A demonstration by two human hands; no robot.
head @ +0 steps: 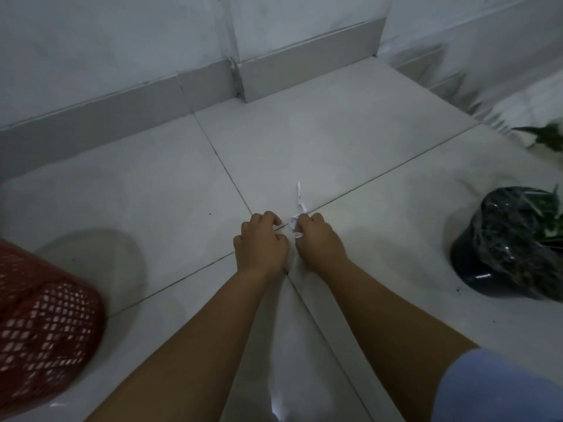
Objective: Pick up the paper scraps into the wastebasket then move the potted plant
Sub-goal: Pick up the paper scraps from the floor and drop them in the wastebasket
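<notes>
White paper scraps lie on the tiled floor at the centre, where the grout lines cross; a thin strip reaches away from them. My right hand is closed on the crumpled scraps. My left hand hovers just to their left with fingers curled; whether it holds paper is hidden. The red mesh wastebasket stands at the left edge. The potted plant, in a dark pot wrapped in shiny plastic with green leaves, stands at the right edge.
Grey-skirted walls with a jutting corner close off the far side. More green leaves show at the far right. A blue sleeve fills the lower right corner.
</notes>
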